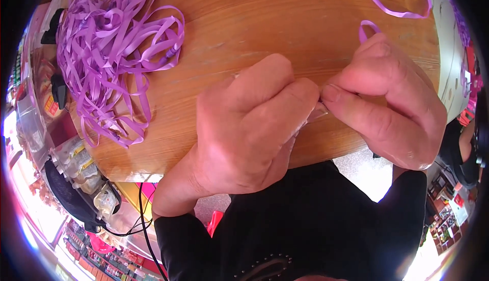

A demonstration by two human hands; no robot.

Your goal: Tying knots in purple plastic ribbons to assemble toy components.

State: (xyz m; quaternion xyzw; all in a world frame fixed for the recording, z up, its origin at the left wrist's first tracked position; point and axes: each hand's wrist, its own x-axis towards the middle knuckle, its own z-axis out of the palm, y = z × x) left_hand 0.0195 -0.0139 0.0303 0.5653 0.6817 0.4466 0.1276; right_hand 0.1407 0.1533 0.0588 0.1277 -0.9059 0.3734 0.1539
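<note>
My left hand (254, 123) is closed, its fingers curled over, held above the wooden table near its front edge. Close beside it, my right hand (392, 103) pinches thumb against forefinger, and the fingertips of both hands nearly meet. Something small sits at that meeting point, too hidden by the fingers to make out. A loop of purple ribbon (369, 25) shows just behind my right knuckles; its lower part is hidden by the hand. Farther back, another purple ribbon length (392, 11) curves over the table. At the left lies a large tangled heap of purple ribbons (114, 47).
The wooden table (254, 21) has a rounded front edge close to my body. On the left stand clear plastic packages (89, 171) and a black mesh item (66, 192), with a black cable (142, 220) hanging down. A pale surface (448, 52) adjoins on the right.
</note>
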